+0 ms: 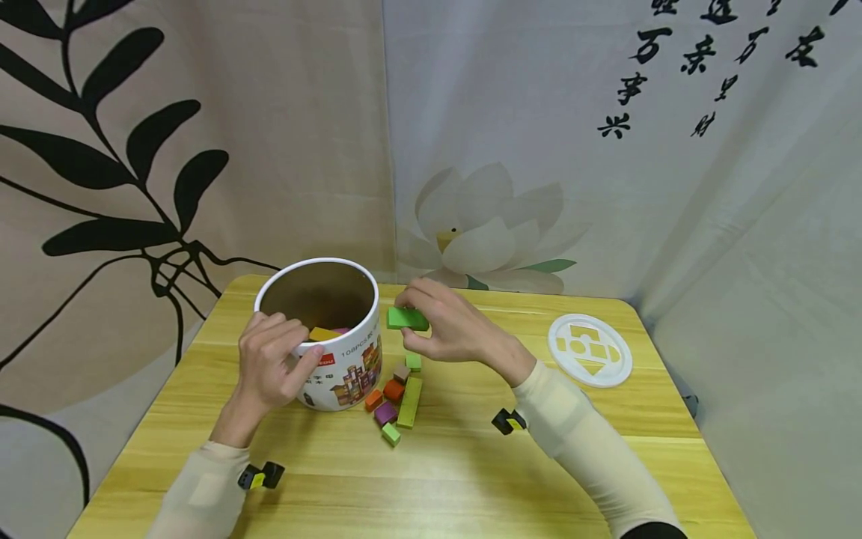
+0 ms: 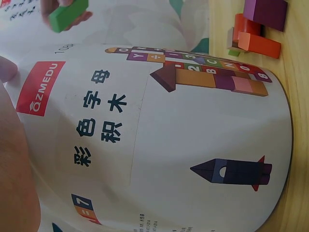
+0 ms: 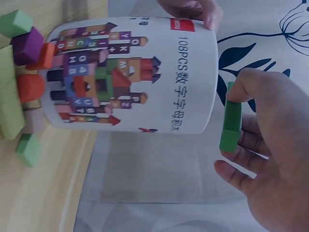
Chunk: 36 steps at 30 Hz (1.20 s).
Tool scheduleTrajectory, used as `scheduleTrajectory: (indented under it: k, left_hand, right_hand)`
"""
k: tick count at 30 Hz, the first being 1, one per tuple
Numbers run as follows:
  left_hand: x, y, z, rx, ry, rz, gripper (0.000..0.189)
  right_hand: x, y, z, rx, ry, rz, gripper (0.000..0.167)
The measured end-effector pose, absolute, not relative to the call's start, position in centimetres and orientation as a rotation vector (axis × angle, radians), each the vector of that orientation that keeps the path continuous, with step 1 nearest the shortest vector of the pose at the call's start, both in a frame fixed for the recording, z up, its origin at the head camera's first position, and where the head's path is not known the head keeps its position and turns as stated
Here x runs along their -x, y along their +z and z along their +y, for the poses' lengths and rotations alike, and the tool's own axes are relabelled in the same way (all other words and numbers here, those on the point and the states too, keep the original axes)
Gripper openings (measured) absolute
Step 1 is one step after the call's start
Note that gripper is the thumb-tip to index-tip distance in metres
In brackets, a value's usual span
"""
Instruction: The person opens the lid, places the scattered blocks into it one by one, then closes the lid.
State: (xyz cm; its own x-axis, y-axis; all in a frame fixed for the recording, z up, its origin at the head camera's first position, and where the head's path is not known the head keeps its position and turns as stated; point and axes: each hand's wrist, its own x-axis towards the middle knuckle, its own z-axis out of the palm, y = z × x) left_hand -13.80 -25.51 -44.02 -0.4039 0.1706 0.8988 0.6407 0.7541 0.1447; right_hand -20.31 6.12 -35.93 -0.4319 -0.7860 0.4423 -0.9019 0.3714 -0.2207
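A white printed bucket (image 1: 346, 367) stands upright on the table, with a yellow block (image 1: 323, 334) and a bit of pink visible inside. My left hand (image 1: 272, 359) grips its near rim, thumb outside and fingers over the edge. Just right of the rim, my right hand (image 1: 447, 322) pinches a green block (image 1: 407, 319) between thumb and fingers, held above the tabletop. In the right wrist view the same green block (image 3: 231, 118) hangs close to the bucket's mouth. Beside the bucket's base lie a long yellow-green block (image 1: 409, 403), a purple block (image 1: 385, 412) and several small orange, brown and light green ones.
A round white lid (image 1: 590, 350) with shaped cut-outs lies flat at the right of the wooden table (image 1: 471, 479). Behind the table's back edge hangs a printed curtain (image 1: 512, 112). The loose blocks sit close against the bucket's right side.
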Motion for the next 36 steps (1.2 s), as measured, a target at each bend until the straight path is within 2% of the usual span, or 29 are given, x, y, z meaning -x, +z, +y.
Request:
scheduleTrajectory:
  k: [14,36]
  left_hand:
    - [14.0,-44.0,-25.4,0.63,-0.578,-1.938,0.042]
    - [14.1,-44.0,-25.5,0.644,-0.578,-1.9,0.051]
  right_hand:
    - [21.3,-33.2,1.8,-1.534,0.625,-2.353,0.033]
    - [22.7,-31.4,-4.9,-1.544,0.523,-2.488,0.038]
